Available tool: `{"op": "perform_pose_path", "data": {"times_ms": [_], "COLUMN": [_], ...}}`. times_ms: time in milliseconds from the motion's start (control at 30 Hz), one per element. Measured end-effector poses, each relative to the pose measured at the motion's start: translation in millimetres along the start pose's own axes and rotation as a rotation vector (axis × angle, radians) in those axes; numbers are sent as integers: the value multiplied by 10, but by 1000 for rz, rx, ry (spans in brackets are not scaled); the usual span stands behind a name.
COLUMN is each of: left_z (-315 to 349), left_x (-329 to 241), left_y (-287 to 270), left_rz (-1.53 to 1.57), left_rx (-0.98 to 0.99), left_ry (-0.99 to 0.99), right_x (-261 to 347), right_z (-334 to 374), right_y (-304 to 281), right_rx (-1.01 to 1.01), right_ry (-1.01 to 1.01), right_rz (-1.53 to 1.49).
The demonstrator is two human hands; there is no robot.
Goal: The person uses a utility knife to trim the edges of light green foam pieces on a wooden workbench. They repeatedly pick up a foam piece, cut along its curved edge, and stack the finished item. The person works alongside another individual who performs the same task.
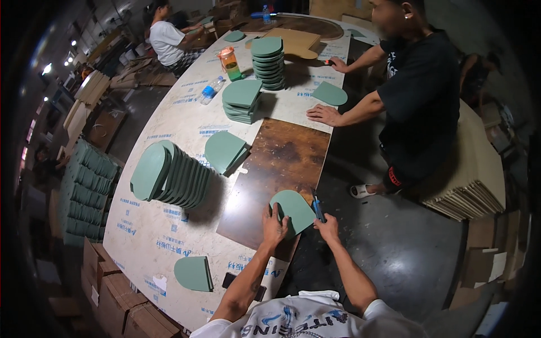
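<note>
A green rounded panel (293,209), one end arched, lies at the near edge of a brown wood-grain board (282,163). My left hand (274,226) rests on the panel's left side, its fingers spread and pressing down. My right hand (327,227) is closed around the blue handle of a utility knife (318,209). The knife stands against the panel's right edge; its blade is too small to make out. Left of the board are a tall, leaning stack of green panels (169,174) and a small pile of them (225,151).
Farther along the white table (186,107) stand two more panel stacks (268,62), an orange-green bottle (230,63) and a water bottle (212,90). A co-worker (420,84) at the right rests a hand near a loose panel (330,93). Cardboard boxes (121,298) sit lower left.
</note>
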State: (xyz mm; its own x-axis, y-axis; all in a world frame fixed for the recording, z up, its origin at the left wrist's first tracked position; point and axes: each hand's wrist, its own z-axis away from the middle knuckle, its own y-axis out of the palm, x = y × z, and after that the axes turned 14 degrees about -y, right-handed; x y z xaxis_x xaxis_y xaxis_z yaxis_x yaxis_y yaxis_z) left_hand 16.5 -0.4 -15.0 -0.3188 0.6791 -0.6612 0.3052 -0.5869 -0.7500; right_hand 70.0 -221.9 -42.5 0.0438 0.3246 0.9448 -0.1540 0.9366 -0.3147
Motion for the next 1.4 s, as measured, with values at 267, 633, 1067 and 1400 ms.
{"op": "perform_pose_path", "data": {"times_ms": [267,633,1067,1400], "left_z": [-502,-651,-628,-627], "left_x": [-32,-163,-229,-269], "left_y": [144,365,334,341], "left_rz": [-8,-295,-303,-290], "left_rx": [-35,-128,-158,-175], "left_ry": [57,-8,-13,21], "right_x": [-46,219,133,192], "right_z": [-71,-127,-172,-198], "right_y": [109,34,115,40], "right_rx": [-63,52,-57,13], "right_ry": [-66,57,89,-61], "right_rz": [2,-165,-352,-26]}}
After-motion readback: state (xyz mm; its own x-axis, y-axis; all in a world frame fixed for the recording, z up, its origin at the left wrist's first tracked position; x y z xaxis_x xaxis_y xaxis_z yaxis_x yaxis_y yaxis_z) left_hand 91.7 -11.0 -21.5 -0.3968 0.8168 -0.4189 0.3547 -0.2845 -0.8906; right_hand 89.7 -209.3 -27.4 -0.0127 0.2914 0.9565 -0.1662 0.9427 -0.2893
